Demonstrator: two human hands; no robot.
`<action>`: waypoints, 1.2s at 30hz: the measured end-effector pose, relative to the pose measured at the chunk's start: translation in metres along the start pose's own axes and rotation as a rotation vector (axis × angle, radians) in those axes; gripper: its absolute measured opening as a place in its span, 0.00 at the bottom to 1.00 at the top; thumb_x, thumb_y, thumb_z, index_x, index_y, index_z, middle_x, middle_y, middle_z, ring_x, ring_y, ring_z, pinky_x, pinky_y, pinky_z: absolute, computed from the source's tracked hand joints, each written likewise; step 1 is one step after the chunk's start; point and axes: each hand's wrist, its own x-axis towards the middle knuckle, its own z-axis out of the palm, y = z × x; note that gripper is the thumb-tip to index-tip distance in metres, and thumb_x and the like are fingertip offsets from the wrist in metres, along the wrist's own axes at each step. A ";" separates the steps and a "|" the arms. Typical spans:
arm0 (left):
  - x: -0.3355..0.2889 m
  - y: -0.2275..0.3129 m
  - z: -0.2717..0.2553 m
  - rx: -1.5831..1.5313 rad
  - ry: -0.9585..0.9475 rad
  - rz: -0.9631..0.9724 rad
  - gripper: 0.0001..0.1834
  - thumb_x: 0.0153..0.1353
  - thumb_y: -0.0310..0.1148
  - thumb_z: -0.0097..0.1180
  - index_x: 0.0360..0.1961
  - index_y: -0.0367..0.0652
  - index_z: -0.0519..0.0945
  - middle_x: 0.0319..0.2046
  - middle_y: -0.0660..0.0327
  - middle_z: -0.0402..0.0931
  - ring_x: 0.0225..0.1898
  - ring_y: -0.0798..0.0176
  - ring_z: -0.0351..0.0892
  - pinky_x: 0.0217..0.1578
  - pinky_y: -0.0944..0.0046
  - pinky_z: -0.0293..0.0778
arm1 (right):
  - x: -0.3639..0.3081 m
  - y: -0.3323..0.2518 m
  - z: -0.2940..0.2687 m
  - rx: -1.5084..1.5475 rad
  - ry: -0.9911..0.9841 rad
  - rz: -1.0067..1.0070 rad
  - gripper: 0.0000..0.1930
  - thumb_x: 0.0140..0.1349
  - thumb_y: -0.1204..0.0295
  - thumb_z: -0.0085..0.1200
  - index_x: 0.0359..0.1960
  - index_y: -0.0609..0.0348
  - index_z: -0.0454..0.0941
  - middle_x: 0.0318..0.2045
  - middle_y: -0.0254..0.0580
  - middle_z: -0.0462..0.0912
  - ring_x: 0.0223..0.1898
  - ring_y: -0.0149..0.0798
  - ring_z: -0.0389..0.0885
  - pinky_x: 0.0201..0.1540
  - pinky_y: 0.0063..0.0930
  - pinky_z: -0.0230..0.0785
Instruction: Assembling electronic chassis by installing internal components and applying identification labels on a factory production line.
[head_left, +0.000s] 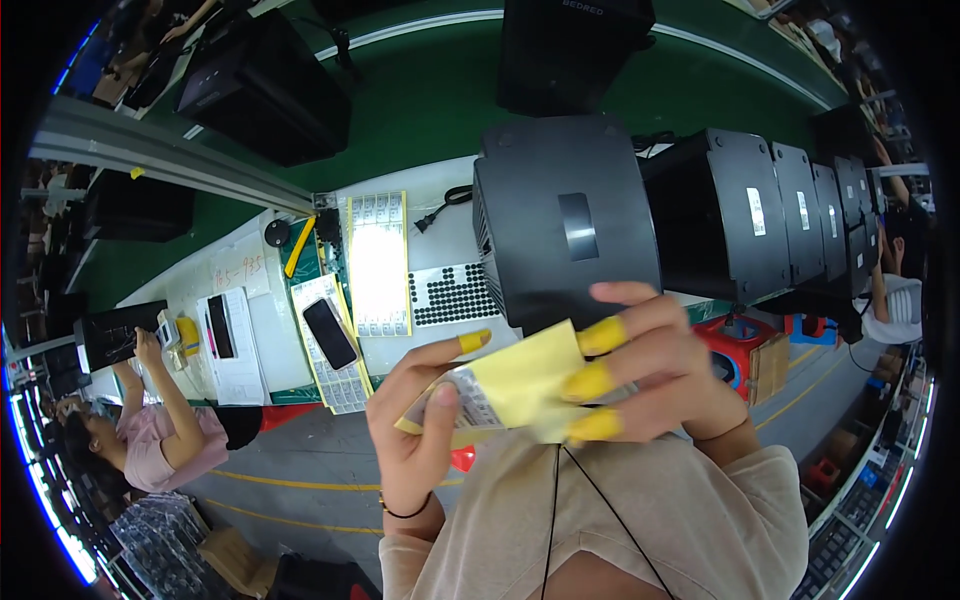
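Observation:
My left hand (pixel 408 405) grips a yellow-backed label sheet (pixel 522 378) in front of my chest, its thumb pressed on a printed white label at the left end. Around the sheet's right end curl the fingers of my right hand (pixel 655 365), slightly blurred. Yellow finger covers show on several right fingertips and on the left index finger. Just beyond the hands a black box-shaped casing (pixel 530 220) lies on the bench, with a dark shiny rectangle (pixel 578 227) on its upper face.
Left of the casing are a sheet of black round pads (pixel 450 296), a label sheet (pixel 380 312), a phone (pixel 330 333) and a yellow cutter (pixel 299 247). More black casings (pixel 712 210) line up rightward. A green conveyor (pixel 420 100) runs behind. Another person (pixel 165 440) works at left.

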 end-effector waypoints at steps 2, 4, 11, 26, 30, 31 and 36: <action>0.001 -0.004 -0.012 -0.079 -0.136 0.095 0.10 0.58 0.24 0.48 0.27 0.27 0.77 0.38 0.47 0.80 0.33 0.60 0.80 0.34 0.68 0.73 | 0.003 0.004 -0.024 0.135 0.043 0.130 0.04 0.46 0.77 0.60 0.23 0.53 0.78 0.32 0.36 0.81 0.38 0.41 0.75 0.53 0.48 0.69; 0.001 -0.007 -0.022 -0.082 -0.233 0.105 0.10 0.56 0.26 0.50 0.25 0.29 0.78 0.36 0.45 0.81 0.32 0.58 0.81 0.33 0.66 0.75 | 0.010 0.018 -0.031 0.067 0.200 0.356 0.05 0.48 0.79 0.60 0.26 0.57 0.78 0.31 0.37 0.80 0.37 0.41 0.75 0.51 0.45 0.68; 0.007 -0.020 -0.020 -0.134 -0.454 0.202 0.16 0.50 0.36 0.62 0.18 0.31 0.77 0.31 0.42 0.79 0.29 0.51 0.83 0.31 0.61 0.79 | 0.005 0.070 -0.020 0.073 0.006 0.598 0.19 0.59 0.79 0.53 0.53 0.64 0.72 0.28 0.33 0.73 0.33 0.27 0.70 0.48 0.22 0.62; 0.020 -0.033 -0.014 -0.180 -0.476 0.258 0.08 0.45 0.26 0.62 0.20 0.31 0.78 0.30 0.48 0.79 0.21 0.63 0.77 0.20 0.70 0.71 | 0.009 0.074 -0.013 0.034 0.038 0.593 0.20 0.57 0.80 0.56 0.53 0.64 0.71 0.26 0.33 0.73 0.32 0.26 0.72 0.48 0.22 0.64; 0.022 -0.033 -0.013 -0.191 -0.485 0.230 0.08 0.45 0.26 0.61 0.21 0.30 0.78 0.31 0.48 0.79 0.21 0.63 0.77 0.22 0.69 0.72 | 0.009 0.075 -0.013 0.007 0.027 0.603 0.20 0.57 0.80 0.57 0.53 0.64 0.71 0.26 0.33 0.74 0.32 0.26 0.72 0.46 0.21 0.65; 0.023 -0.033 -0.013 -0.198 -0.482 0.230 0.08 0.46 0.26 0.61 0.21 0.30 0.79 0.31 0.48 0.79 0.22 0.63 0.78 0.23 0.69 0.73 | 0.008 0.075 -0.012 0.002 0.031 0.602 0.20 0.57 0.80 0.57 0.53 0.64 0.71 0.26 0.33 0.74 0.32 0.26 0.72 0.46 0.21 0.65; 0.023 -0.028 -0.017 -0.127 -0.498 0.119 0.15 0.49 0.34 0.60 0.19 0.30 0.76 0.30 0.43 0.79 0.30 0.52 0.82 0.31 0.62 0.77 | 0.010 0.075 -0.014 -0.040 0.001 0.606 0.20 0.56 0.80 0.57 0.53 0.64 0.72 0.26 0.33 0.74 0.32 0.26 0.73 0.46 0.22 0.65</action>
